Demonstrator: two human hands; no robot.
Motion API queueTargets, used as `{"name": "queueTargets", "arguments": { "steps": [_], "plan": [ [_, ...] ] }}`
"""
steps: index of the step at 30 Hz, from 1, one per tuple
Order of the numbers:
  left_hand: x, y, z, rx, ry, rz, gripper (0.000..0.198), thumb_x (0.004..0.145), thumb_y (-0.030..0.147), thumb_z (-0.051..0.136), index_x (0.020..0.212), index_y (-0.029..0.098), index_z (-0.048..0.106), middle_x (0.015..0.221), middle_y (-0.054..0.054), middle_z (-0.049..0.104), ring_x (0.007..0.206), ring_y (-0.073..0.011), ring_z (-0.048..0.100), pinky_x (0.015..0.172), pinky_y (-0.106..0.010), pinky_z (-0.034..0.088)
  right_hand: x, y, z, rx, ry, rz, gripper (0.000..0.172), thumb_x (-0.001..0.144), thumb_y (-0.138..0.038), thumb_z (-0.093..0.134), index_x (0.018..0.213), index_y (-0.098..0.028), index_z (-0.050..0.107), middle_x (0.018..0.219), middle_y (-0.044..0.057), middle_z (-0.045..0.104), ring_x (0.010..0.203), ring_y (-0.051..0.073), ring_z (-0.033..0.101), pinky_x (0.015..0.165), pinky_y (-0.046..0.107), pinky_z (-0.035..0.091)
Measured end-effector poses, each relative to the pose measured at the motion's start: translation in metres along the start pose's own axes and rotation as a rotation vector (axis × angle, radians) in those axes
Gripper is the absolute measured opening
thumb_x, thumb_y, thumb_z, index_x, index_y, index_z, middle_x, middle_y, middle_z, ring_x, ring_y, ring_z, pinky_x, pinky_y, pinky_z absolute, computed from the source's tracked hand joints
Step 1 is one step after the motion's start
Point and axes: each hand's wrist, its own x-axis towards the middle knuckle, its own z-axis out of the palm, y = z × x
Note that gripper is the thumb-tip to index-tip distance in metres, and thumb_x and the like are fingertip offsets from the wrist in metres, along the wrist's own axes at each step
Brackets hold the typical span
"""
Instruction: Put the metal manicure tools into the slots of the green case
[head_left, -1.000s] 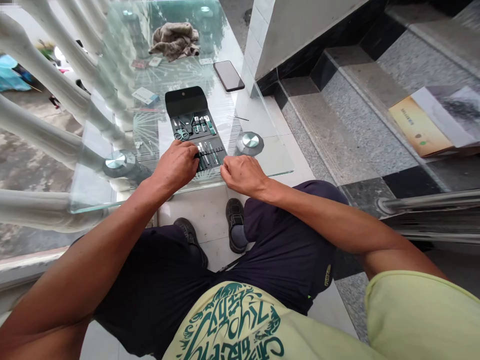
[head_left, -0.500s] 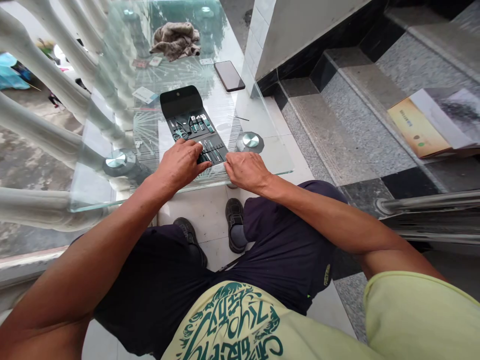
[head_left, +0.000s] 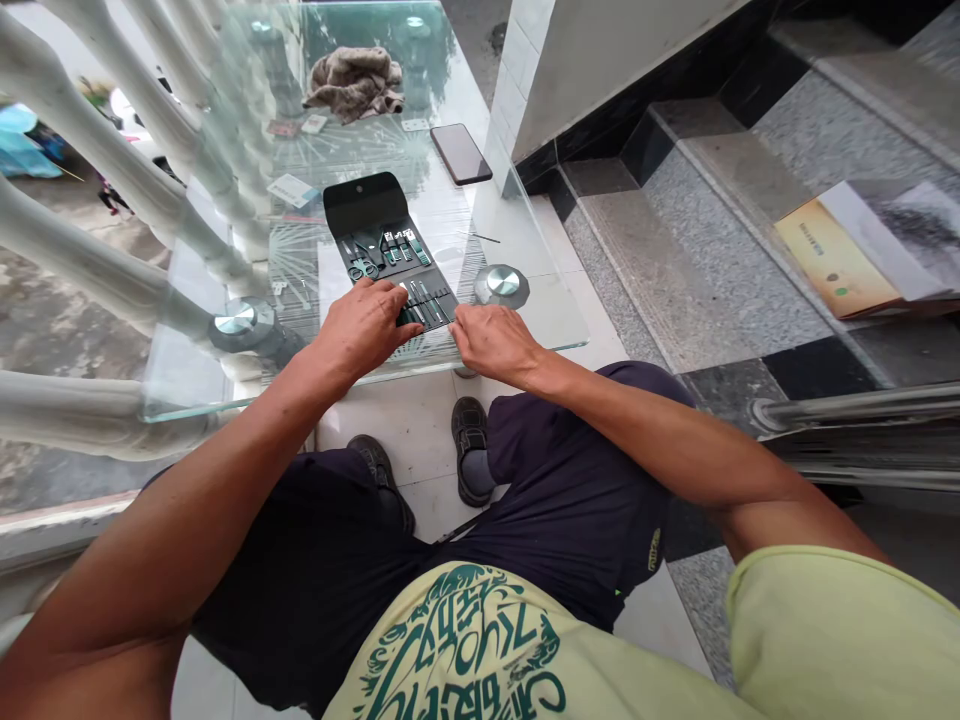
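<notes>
- Two bare arms stretch forward over the glass table, where the open manicure case lies
- Left hand: palm down at the case's left edge, thumb extended, grip unclear
- Right hand: curled, pinching its near right corner

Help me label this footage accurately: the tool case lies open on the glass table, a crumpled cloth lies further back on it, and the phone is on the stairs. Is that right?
Not quite: the phone lies on the glass table, not on the stairs, as the head view shows.
</notes>
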Motion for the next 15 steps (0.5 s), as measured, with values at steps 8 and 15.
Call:
{"name": "queueTargets", "arguments": {
  "steps": [8, 15],
  "plan": [
    [0.0, -0.003, 0.0, 0.002, 0.001, 0.011, 0.029, 0.117, 0.051, 0.084, 0.134, 0.027, 0.086, 0.142, -0.016, 0.089, 0.144, -0.0456, 0.076, 0.125, -0.058, 0.063, -0.007, -0.001, -0.003, -0.054, -0.005, 0.001, 0.044, 0.129, -0.024, 0.045, 0.149, -0.01, 0.081, 0.141, 0.029, 0.088, 0.124, 0.042, 0.082, 0.092, 0.042, 0.044],
    [-0.002, -0.006, 0.002, -0.036, 0.041, 0.039, 0.028, 0.116, 0.054, 0.086, 0.131, 0.029, 0.085, 0.135, -0.015, 0.089, 0.141, -0.0441, 0.076, 0.12, -0.055, 0.066, 0.007, 0.009, -0.011, 0.141, -0.017, -0.024, 0.035, 0.13, -0.024, 0.052, 0.125, -0.015, 0.086, 0.123, 0.02, 0.091, 0.111, 0.033, 0.078, 0.087, 0.038, 0.042]
  ]
}}
